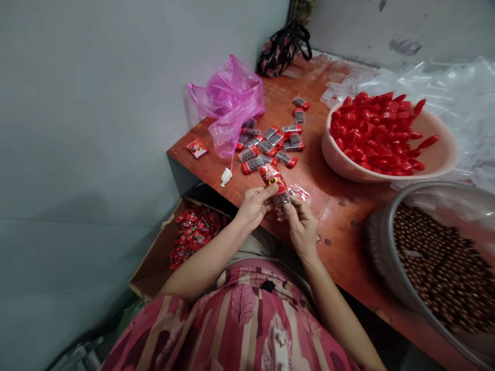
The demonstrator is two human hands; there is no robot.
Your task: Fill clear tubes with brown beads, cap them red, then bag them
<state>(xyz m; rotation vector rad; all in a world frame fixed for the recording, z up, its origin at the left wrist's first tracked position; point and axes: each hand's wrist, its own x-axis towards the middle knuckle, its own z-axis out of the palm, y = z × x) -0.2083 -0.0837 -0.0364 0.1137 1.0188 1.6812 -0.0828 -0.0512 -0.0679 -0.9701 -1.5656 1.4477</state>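
Note:
Above the table's front edge, my left hand (pixel 254 205) pinches a red printed wrapper (pixel 272 176) between thumb and fingers. My right hand (pixel 302 225) grips the lower end of a clear container with dark contents (pixel 282 200), which is partly inside or behind the wrapper; which one I cannot tell. Just behind my right fingers lies another shiny wrapper (pixel 299 192). Beyond my hands, several clear containers with red caps and dark balls (pixel 254 164) are scattered on the red-brown table (pixel 315 178).
A pink plastic bag (pixel 235 98), white scrap (pixel 226 176) and red packet (pixel 197 148) lie left. A bowl of red pieces (pixel 444 147) and basin of brown balls (pixel 390 221) stand right. Below left is a cardboard box (pixel 149 273); behind are a dark bag (pixel 280 51) and clear plastic (pixel 464 98).

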